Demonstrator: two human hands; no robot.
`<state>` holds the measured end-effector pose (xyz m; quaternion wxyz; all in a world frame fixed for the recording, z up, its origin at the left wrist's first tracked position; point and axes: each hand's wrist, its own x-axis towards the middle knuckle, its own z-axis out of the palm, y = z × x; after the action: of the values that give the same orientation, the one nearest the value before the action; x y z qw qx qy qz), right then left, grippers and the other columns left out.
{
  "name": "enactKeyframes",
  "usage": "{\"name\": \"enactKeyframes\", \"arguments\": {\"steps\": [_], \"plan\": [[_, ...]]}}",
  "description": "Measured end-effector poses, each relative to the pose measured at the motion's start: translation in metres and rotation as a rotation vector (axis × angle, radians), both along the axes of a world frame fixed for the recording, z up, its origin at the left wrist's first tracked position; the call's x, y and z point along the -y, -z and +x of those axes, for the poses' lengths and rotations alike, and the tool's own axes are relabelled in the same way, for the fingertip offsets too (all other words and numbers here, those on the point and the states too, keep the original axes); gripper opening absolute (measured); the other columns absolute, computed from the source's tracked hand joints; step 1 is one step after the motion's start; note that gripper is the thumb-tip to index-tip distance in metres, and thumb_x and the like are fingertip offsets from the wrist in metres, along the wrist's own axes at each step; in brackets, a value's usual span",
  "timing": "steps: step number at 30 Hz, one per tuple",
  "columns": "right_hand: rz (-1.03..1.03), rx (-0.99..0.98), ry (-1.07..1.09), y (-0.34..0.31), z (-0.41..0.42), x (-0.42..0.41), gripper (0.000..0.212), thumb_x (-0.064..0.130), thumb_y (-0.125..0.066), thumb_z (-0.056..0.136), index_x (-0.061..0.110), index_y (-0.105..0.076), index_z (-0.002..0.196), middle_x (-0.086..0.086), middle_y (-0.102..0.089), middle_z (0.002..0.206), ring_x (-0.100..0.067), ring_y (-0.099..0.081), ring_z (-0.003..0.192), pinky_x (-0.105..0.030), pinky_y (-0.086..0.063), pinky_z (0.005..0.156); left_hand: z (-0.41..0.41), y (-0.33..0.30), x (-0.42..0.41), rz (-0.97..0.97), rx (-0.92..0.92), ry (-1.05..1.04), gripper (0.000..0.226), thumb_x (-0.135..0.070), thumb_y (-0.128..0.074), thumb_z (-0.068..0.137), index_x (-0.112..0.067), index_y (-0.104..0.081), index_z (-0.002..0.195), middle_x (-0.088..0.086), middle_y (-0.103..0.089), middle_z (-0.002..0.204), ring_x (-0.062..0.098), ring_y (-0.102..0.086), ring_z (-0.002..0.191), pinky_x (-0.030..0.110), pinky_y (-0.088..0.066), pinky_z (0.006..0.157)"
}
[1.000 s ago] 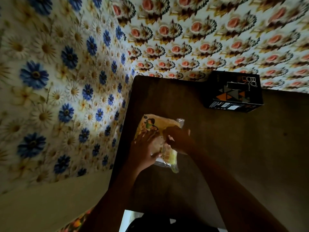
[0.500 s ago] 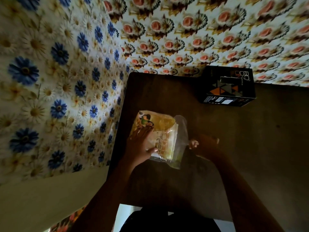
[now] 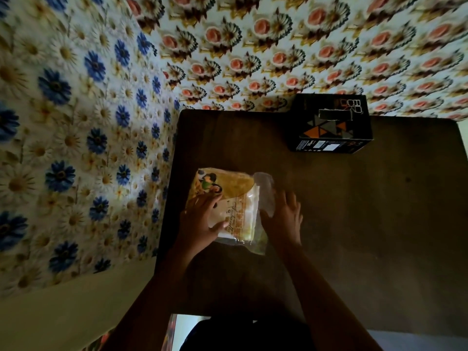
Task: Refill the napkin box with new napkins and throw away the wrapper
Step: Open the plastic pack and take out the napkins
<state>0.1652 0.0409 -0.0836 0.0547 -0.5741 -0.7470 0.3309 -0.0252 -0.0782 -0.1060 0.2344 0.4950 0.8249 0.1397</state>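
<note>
A yellow printed napkin pack point(image 3: 229, 198) in clear plastic wrap lies on the dark table point(image 3: 354, 224) near its left edge. My left hand point(image 3: 202, 219) rests flat on the pack's left half, thumb along its near side. My right hand point(image 3: 283, 216) lies with spread fingers against the loose, opened plastic flap point(image 3: 266, 191) at the pack's right end. A black napkin box point(image 3: 331, 122) with orange and grey triangles stands at the table's far edge, apart from both hands.
Flowered wallpaper covers the wall on the left point(image 3: 76, 148) and the wall behind the table point(image 3: 304, 46). The table's left edge runs close to the left wall. A pale floor strip point(image 3: 187, 325) shows below the near edge.
My right hand pulled away to the right, opening the wrapper's end, then came back against the loose flap. My left hand stayed pressed on the pack. The view shifted slightly.
</note>
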Motion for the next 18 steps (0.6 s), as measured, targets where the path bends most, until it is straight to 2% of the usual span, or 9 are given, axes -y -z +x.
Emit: {"name": "enactKeyframes", "arguments": {"steps": [3, 6, 8, 10, 12, 13, 15, 16, 18], "plan": [[-0.194, -0.031, 0.08, 0.013, 0.005, -0.007, 0.051, 0.028, -0.068, 0.089, 0.021, -0.048, 0.135, -0.004, -0.052, 0.139, -0.03, -0.047, 0.13, -0.063, -0.033, 0.109, 0.001, 0.004, 0.003, -0.002, -0.007, 0.009, 0.078, -0.066, -0.058, 0.078, -0.037, -0.037, 0.147, -0.007, -0.039, 0.157, 0.027, -0.037, 0.144, 0.06, -0.043, 0.104], [-0.258, -0.087, 0.087, 0.016, 0.009, -0.016, 0.012, 0.021, -0.062, 0.093, 0.029, -0.063, 0.103, -0.001, -0.065, 0.119, -0.027, -0.052, 0.121, -0.062, -0.03, 0.11, 0.001, 0.004, 0.003, -0.001, 0.001, 0.007, 0.077, -0.065, -0.058, 0.079, -0.037, -0.036, 0.148, -0.007, -0.038, 0.158, 0.027, -0.037, 0.144, 0.061, -0.041, 0.106], [-0.216, -0.115, 0.087, 0.018, 0.011, -0.023, 0.021, 0.015, -0.061, 0.092, 0.035, -0.061, 0.083, 0.005, -0.06, 0.108, -0.022, -0.052, 0.113, -0.058, -0.034, 0.108, 0.002, 0.004, 0.003, 0.008, 0.016, 0.007, 0.077, -0.065, -0.058, 0.079, -0.037, -0.036, 0.148, -0.007, -0.041, 0.155, 0.027, -0.04, 0.142, 0.061, -0.042, 0.106], [-0.13, -0.096, 0.083, 0.016, 0.013, -0.025, 0.013, 0.012, -0.062, 0.091, 0.023, -0.066, 0.084, 0.006, -0.044, 0.108, -0.014, -0.039, 0.107, -0.049, -0.033, 0.104, 0.001, 0.003, 0.003, 0.014, 0.032, 0.007, 0.077, -0.066, -0.057, 0.079, -0.037, -0.036, 0.147, -0.006, -0.045, 0.152, 0.027, -0.044, 0.139, 0.06, -0.043, 0.104], [-0.025, -0.116, 0.073, 0.014, 0.014, -0.026, 0.011, 0.006, -0.063, 0.089, 0.014, -0.069, 0.086, 0.005, -0.042, 0.106, -0.012, -0.035, 0.102, -0.039, -0.037, 0.094, 0.001, 0.003, 0.004, 0.018, 0.034, 0.007, 0.077, -0.066, -0.057, 0.078, -0.037, -0.037, 0.146, -0.006, -0.046, 0.15, 0.027, -0.046, 0.137, 0.059, -0.045, 0.103], [-0.011, -0.17, 0.087, 0.012, 0.015, -0.025, 0.014, 0.001, -0.062, 0.087, 0.013, -0.069, 0.084, 0.003, -0.048, 0.103, -0.014, -0.044, 0.098, -0.033, -0.044, 0.088, 0.001, 0.003, 0.003, 0.018, 0.035, 0.004, 0.077, -0.066, -0.057, 0.078, -0.037, -0.036, 0.147, -0.006, -0.046, 0.15, 0.027, -0.045, 0.137, 0.059, -0.044, 0.103], [-0.164, -0.431, 0.215, 0.006, 0.019, -0.025, 0.019, -0.005, -0.058, 0.085, 0.01, -0.069, 0.081, -0.006, -0.064, 0.092, -0.023, -0.063, 0.087, -0.038, -0.059, 0.076, 0.001, 0.002, 0.003, 0.017, 0.042, 0.002, 0.078, -0.066, -0.057, 0.078, -0.037, -0.036, 0.147, -0.006, -0.046, 0.15, 0.028, -0.044, 0.139, 0.061, -0.043, 0.104], [-0.319, -0.601, 0.319, 0.002, 0.019, -0.026, 0.021, -0.006, -0.056, 0.086, 0.009, -0.069, 0.079, -0.012, -0.069, 0.088, -0.027, -0.067, 0.084, -0.044, -0.06, 0.076, 0.001, 0.002, 0.003, 0.02, 0.043, 0.002, 0.078, -0.066, -0.057, 0.078, -0.037, -0.037, 0.147, -0.006, -0.046, 0.151, 0.028, -0.042, 0.14, 0.061, -0.042, 0.104], [-0.58, -0.875, 0.469, -0.004, 0.017, -0.027, 0.027, -0.008, -0.051, 0.089, 0.006, -0.068, 0.075, -0.017, -0.071, 0.087, -0.032, -0.068, 0.085, -0.046, -0.056, 0.079, 0.001, 0.002, 0.003, 0.017, 0.035, 0.003, 0.077, -0.065, -0.058, 0.077, -0.037, -0.038, 0.146, -0.006, -0.045, 0.151, 0.028, -0.041, 0.141, 0.061, -0.042, 0.104]]}}
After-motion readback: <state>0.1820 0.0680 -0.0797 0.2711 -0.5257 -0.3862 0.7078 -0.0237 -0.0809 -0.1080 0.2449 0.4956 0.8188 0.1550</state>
